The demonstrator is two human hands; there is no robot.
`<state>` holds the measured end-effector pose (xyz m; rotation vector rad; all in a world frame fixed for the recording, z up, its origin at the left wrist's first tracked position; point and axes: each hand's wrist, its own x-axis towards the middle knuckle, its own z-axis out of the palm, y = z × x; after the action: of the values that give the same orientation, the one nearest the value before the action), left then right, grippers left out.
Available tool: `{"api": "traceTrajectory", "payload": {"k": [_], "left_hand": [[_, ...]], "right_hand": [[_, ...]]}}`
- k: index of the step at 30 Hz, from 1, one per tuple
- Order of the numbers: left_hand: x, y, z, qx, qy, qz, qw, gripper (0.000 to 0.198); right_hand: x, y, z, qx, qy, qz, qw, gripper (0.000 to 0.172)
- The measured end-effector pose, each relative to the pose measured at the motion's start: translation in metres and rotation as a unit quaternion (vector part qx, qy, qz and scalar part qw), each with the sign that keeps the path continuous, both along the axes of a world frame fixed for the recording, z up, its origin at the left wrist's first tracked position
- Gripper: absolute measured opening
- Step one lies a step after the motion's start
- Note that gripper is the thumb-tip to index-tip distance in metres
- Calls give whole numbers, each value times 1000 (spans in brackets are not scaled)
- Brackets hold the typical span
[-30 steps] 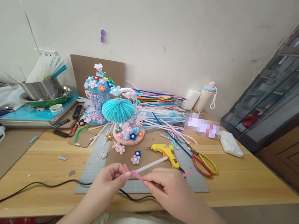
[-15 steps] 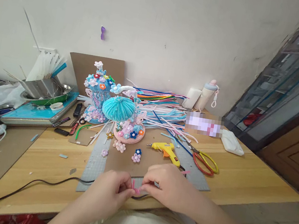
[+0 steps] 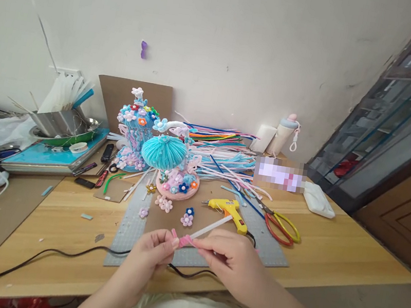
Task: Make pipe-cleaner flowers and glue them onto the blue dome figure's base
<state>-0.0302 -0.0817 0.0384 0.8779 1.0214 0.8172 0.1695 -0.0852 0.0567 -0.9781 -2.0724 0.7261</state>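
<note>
My left hand [image 3: 157,251] pinches a pink pipe cleaner [image 3: 186,240] between thumb and fingers. The pipe cleaner is bent into several small turns around the end of a thin white stick [image 3: 213,227], which slants up to the right. Closed on the same pipe cleaner is my right hand [image 3: 228,254], just right of the turns; a bit of pink shows beyond its far side. Ahead of both hands lie a yellow glue gun [image 3: 228,211] and small pipe-cleaner flowers [image 3: 186,220] on brown cardboard [image 3: 170,226].
Behind stand a turquoise pipe-cleaner dome piece [image 3: 164,151] and a taller flowered one [image 3: 134,132]. Bundles of pipe cleaners [image 3: 224,157] lie at the back. Scissors [image 3: 281,227] rest at the right on the grey cutting mat [image 3: 271,253]. A black cord [image 3: 69,251] crosses the front.
Both hands have risen slightly, away from my body. The white stick now shows past the pink turns, pointing toward the glue gun. The pink end right of my right hand has dropped lower.
</note>
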Motion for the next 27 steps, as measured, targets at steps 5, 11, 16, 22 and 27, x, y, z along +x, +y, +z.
{"api": "traceTrajectory", "payload": {"k": [5,11,16,22,27], "left_hand": [[-3,-5,6,-77,-114,-43,990,33],[-1,-7,4,-101,-152,-114,977,27],[2,-7,7,-114,-148,-117,975,28],[7,-10,17,-53,-102,-95,989,28],[9,-11,19,-30,-75,-75,994,25]], "right_hand": [[-2,4,-7,13,44,3,999,22],[-3,14,-13,7,115,56,992,17],[-2,17,-12,-5,126,73,989,18],[-1,18,-16,5,106,49,993,19],[-1,18,-19,14,84,35,996,20]]}}
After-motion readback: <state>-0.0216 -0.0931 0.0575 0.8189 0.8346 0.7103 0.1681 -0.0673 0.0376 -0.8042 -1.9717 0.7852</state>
